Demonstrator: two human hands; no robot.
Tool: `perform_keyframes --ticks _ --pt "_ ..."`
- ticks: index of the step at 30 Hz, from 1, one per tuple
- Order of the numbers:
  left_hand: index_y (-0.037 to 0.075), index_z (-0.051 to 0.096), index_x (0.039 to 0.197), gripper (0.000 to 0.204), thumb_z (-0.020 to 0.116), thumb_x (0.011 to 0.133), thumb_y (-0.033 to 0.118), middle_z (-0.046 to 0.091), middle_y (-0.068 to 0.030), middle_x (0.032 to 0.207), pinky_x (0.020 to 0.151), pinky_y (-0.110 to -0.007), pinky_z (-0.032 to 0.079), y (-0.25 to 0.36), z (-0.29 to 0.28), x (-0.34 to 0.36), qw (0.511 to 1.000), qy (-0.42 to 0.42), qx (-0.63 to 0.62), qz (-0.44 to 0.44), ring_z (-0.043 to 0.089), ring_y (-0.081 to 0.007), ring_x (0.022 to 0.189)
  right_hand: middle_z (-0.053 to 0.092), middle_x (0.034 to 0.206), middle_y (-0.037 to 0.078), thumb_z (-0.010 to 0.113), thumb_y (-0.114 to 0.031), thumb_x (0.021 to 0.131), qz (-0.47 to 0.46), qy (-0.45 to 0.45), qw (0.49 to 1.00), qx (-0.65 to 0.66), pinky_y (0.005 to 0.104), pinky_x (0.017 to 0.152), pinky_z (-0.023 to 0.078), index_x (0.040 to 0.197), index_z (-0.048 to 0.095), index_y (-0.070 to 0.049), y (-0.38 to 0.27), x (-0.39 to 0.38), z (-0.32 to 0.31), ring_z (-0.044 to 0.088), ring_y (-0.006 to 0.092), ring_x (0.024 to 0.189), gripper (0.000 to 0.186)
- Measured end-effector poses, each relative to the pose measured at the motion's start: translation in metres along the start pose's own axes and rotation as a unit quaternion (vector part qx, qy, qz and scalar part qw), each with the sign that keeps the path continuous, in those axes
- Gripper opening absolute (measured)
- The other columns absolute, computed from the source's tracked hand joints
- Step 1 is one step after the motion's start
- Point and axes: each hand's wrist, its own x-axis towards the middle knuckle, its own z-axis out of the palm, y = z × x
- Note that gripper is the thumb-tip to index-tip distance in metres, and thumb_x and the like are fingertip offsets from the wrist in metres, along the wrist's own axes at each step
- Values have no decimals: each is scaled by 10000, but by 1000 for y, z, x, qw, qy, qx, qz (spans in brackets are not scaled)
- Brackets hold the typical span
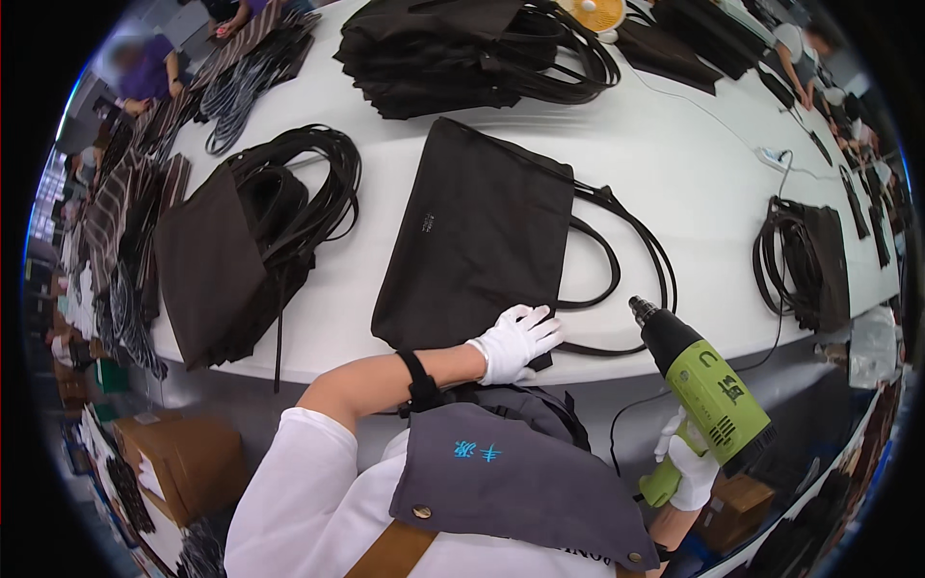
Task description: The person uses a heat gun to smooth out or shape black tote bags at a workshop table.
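A dark brown tote bag lies flat on the white table in front of me, its handles looping out to the right. My left hand, in a white glove, rests spread on the bag's near right corner. In my right hand, also gloved in white, is a green and black heat gun, gripped by its handle. The nozzle points up and left, near the handle loops and apart from the bag. Its black cord hangs down beside the table edge.
Dark bags are stacked at the far side, with more piles at the left and right. A yellow fan stands at the back. A power strip lies at right. Cardboard boxes sit below; other people work around the table.
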Motion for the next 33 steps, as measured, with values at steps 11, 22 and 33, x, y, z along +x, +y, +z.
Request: perform_keyframes --ticks 11,22,33 --pt "-43 686 854 448 730 773 395 603 -52 713 620 -296 440 -114 -40 128 912 -25 -367 -184 527 -119 676 597 828 116 648 -13 751 31 130 990 45 256 519 474 1065 542 50 34 -74 78 576 172 610 337" --pt "20 670 1036 312 595 930 304 691 -45 857 653 -257 494 -118 -51 139 776 -149 -559 -251 643 -122 771 615 868 21 653 -2 789 56 120 982 136 244 651 502 1016 608 -29 53 -29 120 590 100 740 232" --pt "115 686 945 225 637 900 330 658 24 829 627 -260 436 -120 -47 136 739 -154 -601 -263 568 -84 679 658 931 31 672 -30 780 55 94 991 80 295 757 525 997 629 -32 74 -10 112 629 138 821 221"
